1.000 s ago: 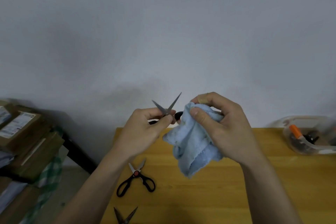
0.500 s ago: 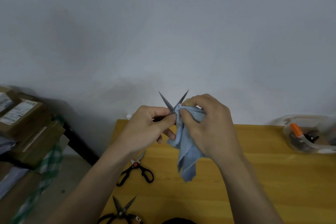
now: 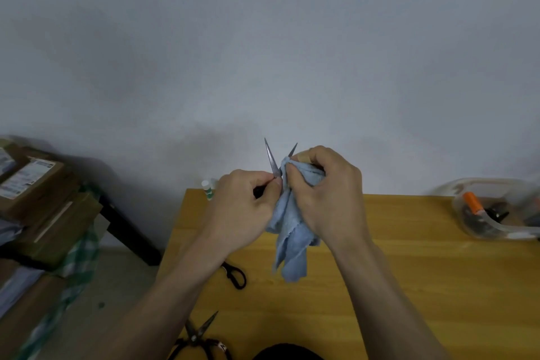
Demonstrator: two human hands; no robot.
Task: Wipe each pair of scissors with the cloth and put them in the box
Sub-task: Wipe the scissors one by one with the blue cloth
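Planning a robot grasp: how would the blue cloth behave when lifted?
The blue cloth is probably floppy: it hangs in loose folds below the right hand. Likely light, since pinching fingers hold it. It looks soft, unlikely to slip.

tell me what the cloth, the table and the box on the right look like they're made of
Cloth: soft light-blue fabric, likely microfibre or terry; it drapes in limp folds with a napped surface.
Table: wood or wood laminate, yellowish with visible grain and a slight sheen.
Box: clear plastic, seemingly; its contents show through the walls.
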